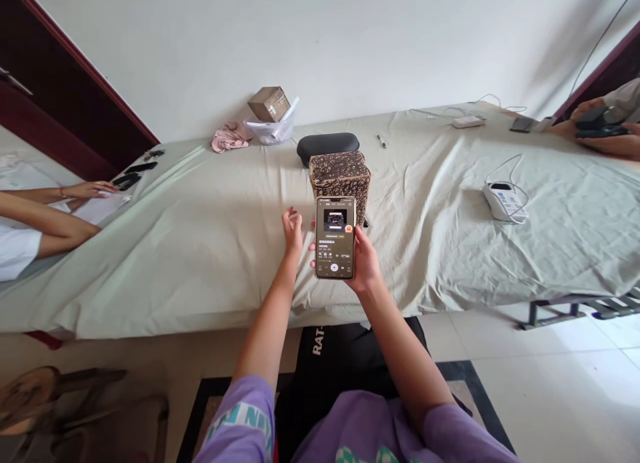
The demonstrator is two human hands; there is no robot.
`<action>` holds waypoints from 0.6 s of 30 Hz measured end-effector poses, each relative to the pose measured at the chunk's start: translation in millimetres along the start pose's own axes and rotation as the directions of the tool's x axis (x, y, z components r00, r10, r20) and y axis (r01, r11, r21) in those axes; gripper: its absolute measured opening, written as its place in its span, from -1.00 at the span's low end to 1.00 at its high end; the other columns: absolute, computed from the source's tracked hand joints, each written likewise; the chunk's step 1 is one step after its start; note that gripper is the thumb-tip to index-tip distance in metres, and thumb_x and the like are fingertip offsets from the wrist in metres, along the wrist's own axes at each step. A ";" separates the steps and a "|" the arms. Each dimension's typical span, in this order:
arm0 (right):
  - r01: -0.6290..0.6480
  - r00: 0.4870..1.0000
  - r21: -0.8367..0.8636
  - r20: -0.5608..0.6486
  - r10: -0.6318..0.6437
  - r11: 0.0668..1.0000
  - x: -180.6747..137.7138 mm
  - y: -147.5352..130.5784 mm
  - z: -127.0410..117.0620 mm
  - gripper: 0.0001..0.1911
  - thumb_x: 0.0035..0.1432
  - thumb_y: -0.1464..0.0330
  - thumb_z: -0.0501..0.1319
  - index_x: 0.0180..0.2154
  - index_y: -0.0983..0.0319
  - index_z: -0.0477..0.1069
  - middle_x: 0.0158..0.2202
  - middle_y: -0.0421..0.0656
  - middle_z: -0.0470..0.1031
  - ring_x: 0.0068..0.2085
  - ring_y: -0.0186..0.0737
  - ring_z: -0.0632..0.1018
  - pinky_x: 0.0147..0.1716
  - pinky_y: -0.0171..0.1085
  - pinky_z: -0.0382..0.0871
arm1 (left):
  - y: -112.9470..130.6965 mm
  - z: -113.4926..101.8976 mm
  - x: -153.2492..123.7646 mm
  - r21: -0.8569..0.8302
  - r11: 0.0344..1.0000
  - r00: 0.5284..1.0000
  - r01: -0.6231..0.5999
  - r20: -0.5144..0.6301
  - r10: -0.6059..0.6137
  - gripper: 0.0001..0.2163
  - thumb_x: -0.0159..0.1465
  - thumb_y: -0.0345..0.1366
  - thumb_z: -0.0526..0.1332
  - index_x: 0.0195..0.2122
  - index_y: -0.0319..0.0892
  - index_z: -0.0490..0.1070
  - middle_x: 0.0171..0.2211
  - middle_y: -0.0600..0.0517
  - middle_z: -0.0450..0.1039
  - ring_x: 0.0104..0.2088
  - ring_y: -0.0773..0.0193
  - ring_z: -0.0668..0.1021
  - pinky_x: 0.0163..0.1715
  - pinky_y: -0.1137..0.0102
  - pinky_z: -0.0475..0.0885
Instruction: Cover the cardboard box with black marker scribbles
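Note:
My right hand [367,260] is wrapped round a smartphone [335,237] and holds it upright, its lit screen facing me. Just left of the phone, my left hand [293,229] hovers over the sheet with its fingers loosely curled and nothing in them. Right behind the phone stands a brown patterned box [340,174] on the bed. A black oval case [327,145] lies behind that box.
A pale green sheet [200,236] covers the bed. Near the wall are a small cardboard box [269,104], a plastic bag and a pink cloth [229,136]. A white charger with cable [504,200] lies right. Other people's arms are at the left [55,213] and far right [603,126] edges.

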State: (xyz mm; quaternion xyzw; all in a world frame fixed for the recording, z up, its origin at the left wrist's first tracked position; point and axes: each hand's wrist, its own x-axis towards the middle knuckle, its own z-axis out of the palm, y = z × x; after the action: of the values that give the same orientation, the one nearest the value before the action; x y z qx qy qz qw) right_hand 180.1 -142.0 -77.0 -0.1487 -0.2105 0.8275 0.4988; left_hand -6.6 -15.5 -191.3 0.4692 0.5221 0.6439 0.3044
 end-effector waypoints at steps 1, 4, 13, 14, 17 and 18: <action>0.005 1.000 0.007 -0.002 -0.004 1.000 -1.8 0.6 -2.1 -0.45 0.51 0.04 -0.04 0.24 0.17 0.47 -0.03 0.01 0.73 -0.10 0.06 0.73 -0.08 0.18 0.69 | -2.9 -0.6 -1.5 0.008 1.000 1.000 0.001 -0.004 0.000 -0.49 0.41 0.09 0.23 0.28 -0.01 0.32 0.24 -0.13 0.38 0.15 0.11 0.54 0.20 0.20 0.48; 0.028 0.999 0.016 -0.018 -0.028 0.999 -3.7 -0.3 -11.7 -0.46 0.53 0.05 -0.07 0.22 0.18 0.47 -0.07 -0.01 0.73 -0.14 0.04 0.74 -0.12 0.15 0.70 | -8.3 2.0 -0.9 0.029 0.999 1.000 0.027 0.013 -0.028 -0.52 0.37 -0.01 0.29 0.25 -0.02 0.35 0.20 -0.11 0.42 0.13 0.12 0.54 0.18 0.24 0.47; 0.101 0.709 -0.663 -0.474 -0.521 0.742 9.5 -52.6 -100.7 -0.60 0.31 -0.04 0.14 -0.28 0.16 0.40 -0.52 -0.23 0.46 -0.47 -0.16 0.55 -0.44 -0.22 0.53 | -20.9 4.9 12.7 -0.012 0.996 0.994 0.086 0.069 -0.084 -0.52 0.28 -0.06 0.37 0.19 -0.02 0.39 0.10 -0.09 0.47 -0.01 0.18 0.58 0.03 0.28 0.49; 0.014 0.665 -0.790 -0.450 -0.596 0.612 10.8 -63.2 -111.8 -0.57 0.31 -0.06 0.11 -0.34 0.15 0.35 -0.55 -0.26 0.39 -0.51 -0.21 0.49 -0.48 -0.26 0.46 | -22.9 5.7 13.6 -0.020 0.996 0.994 0.084 0.069 -0.082 -0.51 0.26 -0.06 0.39 0.18 -0.02 0.40 0.09 -0.08 0.48 -0.03 0.18 0.57 0.01 0.28 0.49; -0.087 0.628 -0.881 -0.411 -0.661 0.465 18.4 -94.0 -137.1 -0.58 0.30 -0.03 0.12 -0.44 0.12 0.25 -0.59 -0.34 0.20 -0.53 -0.29 0.32 -0.53 -0.32 0.27 | -27.9 9.4 15.8 -0.026 0.997 0.995 0.067 0.081 -0.065 -0.50 0.22 -0.04 0.43 0.16 -0.02 0.43 0.05 -0.07 0.50 -0.08 0.18 0.57 -0.05 0.28 0.49; -0.117 0.619 -0.899 -0.399 -0.676 0.423 22.9 -102.8 -142.9 -0.59 0.31 0.01 0.12 -0.47 0.11 0.20 -0.60 -0.36 0.12 -0.53 -0.31 0.26 -0.53 -0.32 0.21 | -29.1 10.5 16.3 -0.023 0.998 0.994 0.061 0.091 -0.059 -0.49 0.20 -0.04 0.44 0.15 -0.02 0.44 0.04 -0.07 0.51 -0.09 0.18 0.57 -0.07 0.28 0.48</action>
State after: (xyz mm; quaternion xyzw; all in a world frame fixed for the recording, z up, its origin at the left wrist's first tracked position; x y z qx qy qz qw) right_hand 313.2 -50.5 -150.6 -0.6485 -0.4049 0.3591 0.5353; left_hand -5.9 10.8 -214.3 0.4779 0.5135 0.6193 0.3527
